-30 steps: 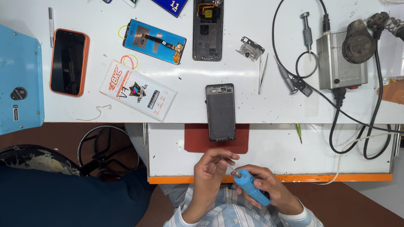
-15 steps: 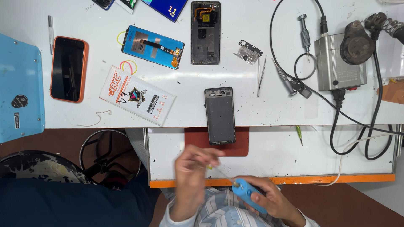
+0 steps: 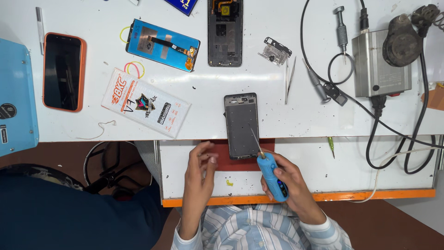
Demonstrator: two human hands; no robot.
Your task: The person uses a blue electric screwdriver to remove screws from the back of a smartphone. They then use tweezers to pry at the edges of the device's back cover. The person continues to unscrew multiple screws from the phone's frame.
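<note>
A dark phone frame (image 3: 241,124) lies upright at the white table's front edge, its lower end over a red mat (image 3: 221,162) on the pull-out shelf (image 3: 370,176). My right hand (image 3: 290,185) grips a blue electric screwdriver (image 3: 272,175), whose thin bit points up over the frame's lower right part. My left hand (image 3: 199,178) hovers just left of the frame's lower end, fingers loosely curled and apart, holding nothing I can see.
On the table lie an orange-cased phone (image 3: 62,71), a white printed packet (image 3: 145,103), a blue screen panel (image 3: 163,45), another open phone body (image 3: 225,32), tweezers (image 3: 289,78), a small bracket (image 3: 276,49), a grey metal box (image 3: 380,62) with black cables, and a blue machine (image 3: 16,97).
Both hands have come up from my lap to the shelf. The screwdriver has swung upright, its bit now over the phone frame. My left hand has separated from the tool.
</note>
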